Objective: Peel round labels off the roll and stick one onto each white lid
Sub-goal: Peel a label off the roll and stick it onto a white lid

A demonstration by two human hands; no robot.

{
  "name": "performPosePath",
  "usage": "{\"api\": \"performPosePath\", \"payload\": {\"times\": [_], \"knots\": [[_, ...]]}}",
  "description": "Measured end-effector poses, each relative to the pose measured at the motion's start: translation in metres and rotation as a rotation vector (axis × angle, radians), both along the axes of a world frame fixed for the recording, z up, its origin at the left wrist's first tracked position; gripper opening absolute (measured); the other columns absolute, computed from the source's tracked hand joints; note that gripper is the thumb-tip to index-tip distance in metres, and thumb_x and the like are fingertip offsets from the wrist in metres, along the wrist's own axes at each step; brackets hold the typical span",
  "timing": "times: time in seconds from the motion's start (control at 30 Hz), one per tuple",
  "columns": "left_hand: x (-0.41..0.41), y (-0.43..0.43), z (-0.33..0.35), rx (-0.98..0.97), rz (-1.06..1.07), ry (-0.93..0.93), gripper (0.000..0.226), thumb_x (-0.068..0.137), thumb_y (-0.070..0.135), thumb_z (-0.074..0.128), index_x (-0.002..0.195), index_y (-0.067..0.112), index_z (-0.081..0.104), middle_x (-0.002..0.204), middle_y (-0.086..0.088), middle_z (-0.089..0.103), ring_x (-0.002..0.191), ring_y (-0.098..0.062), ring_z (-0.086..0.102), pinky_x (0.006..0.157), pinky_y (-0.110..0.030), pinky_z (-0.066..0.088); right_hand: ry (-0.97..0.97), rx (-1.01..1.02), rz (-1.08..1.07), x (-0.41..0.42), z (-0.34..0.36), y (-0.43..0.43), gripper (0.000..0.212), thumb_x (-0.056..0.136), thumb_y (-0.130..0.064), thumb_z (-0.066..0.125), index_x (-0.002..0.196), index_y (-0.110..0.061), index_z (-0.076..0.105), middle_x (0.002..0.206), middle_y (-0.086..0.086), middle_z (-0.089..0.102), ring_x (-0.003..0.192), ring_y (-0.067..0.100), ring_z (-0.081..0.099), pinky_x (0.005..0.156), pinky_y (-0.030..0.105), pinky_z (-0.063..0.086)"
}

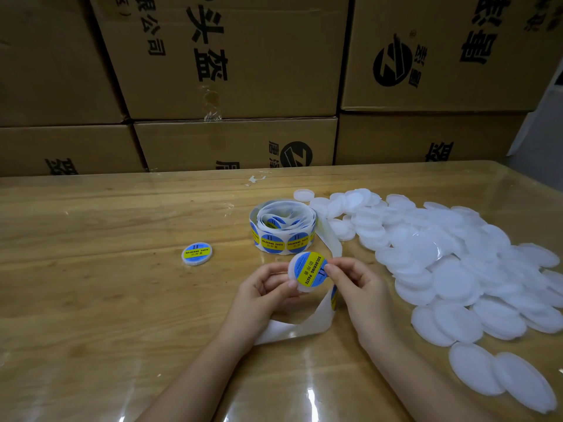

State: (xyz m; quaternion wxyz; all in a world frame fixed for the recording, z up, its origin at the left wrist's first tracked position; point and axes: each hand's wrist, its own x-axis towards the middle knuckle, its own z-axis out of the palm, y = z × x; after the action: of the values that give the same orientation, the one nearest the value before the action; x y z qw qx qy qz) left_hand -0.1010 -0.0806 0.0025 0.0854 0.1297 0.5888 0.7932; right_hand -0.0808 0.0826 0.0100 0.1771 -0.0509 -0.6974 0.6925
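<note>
Seating the round label (pixel 311 268) on the white lid (pixel 294 268), near centre of the surface (pixel 122 300): my left hand (pixel 264 288) grips the lid, fingers (pixel 331 270) of my right hand (pixel 358 286) pinch the label's edge; I should smooth outward from centre.

The head-worn wide-angle camera is looking forward and down from just above the wooden table (pixel 91 300). It is sitting near enough that the left hand (pixel 268 287) and right hand (pixel 353 284), both gripping a labelled lid (pixel 306 274), are filling the lower middle while the forearms are running off the bottom edge. It is facing stacked cardboard boxes (pixel 237 71) that are rising behind the table's far edge, and the lens is stretching the white lids (pixel 457 269) nearest the right corner into ovals. A pale strip (pixel 545 123) at the far right is perhaps showing a wall, though it is too blurred to tell.
</note>
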Motion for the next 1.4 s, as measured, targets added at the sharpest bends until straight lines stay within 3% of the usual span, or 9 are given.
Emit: {"api": "performPosePath", "payload": {"times": [0.2,0.67,0.9,1.13,1.4], "knots": [[-0.001,0.0006,-0.0015,0.002,0.014,0.008,0.031,0.075,0.011,0.064,0.106,0.006,0.06,0.093,-0.011,0.074,0.082,-0.02,0.071,0.067,-0.024,0.054,-0.001,0.056,-0.009,-0.0006,-0.0038,-0.0003,0.018,0.083,-0.023,0.069,0.081,-0.041,0.07,0.08,0.008,0.067,0.069,0.01,0.058,0.059,0.017,0.046],[-0.0003,0.0007,-0.0018,-0.013,0.029,0.035,0.031,0.075,0.012,0.064,0.105,0.005,0.06,0.092,-0.011,0.074,0.081,-0.02,0.071,0.066,-0.025,0.055,0.017,0.07,-0.008,-0.0005,-0.0057,-0.0016,0.022,0.084,-0.019,0.069,0.079,-0.04,0.07,0.076,-0.003,0.07,0.07,0.011,0.059,0.06,0.015,0.046],[0.0005,0.0026,-0.0017,-0.02,0.057,0.059,0.028,0.074,0.013,0.065,0.1,0.006,0.062,0.087,-0.008,0.075,0.076,-0.017,0.071,0.064,-0.023,0.055,0.014,0.083,-0.015,-0.0005,-0.006,-0.0015,0.02,0.084,-0.02,0.069,0.078,-0.038,0.07,0.076,-0.001,0.07,0.075,0.022,0.061,0.061,0.019,0.047],[0.0015,0.0029,-0.0024,-0.055,0.079,0.088,0.017,0.085,-0.005,0.058,0.098,0.007,0.062,0.084,-0.006,0.075,0.074,-0.015,0.071,0.064,-0.022,0.054,0.002,0.098,-0.02,0.0004,-0.0071,-0.0019,0.017,0.084,-0.02,0.069,0.076,-0.034,0.069,0.073,-0.007,0.069,0.063,0.005,0.055,0.054,0.011,0.044],[0.0016,0.005,-0.0029,-0.082,0.106,0.102,0.018,0.086,-0.007,0.058,0.097,0.006,0.062,0.082,-0.005,0.075,0.073,-0.014,0.071,0.065,-0.021,0.054,0.019,0.152,-0.045,0.001,-0.007,-0.0036,0.013,0.085,-0.018,0.068,0.078,-0.028,0.068,0.07,-0.007,0.067,0.055,-0.001,0.048,0.052,0.01,0.04]]}}
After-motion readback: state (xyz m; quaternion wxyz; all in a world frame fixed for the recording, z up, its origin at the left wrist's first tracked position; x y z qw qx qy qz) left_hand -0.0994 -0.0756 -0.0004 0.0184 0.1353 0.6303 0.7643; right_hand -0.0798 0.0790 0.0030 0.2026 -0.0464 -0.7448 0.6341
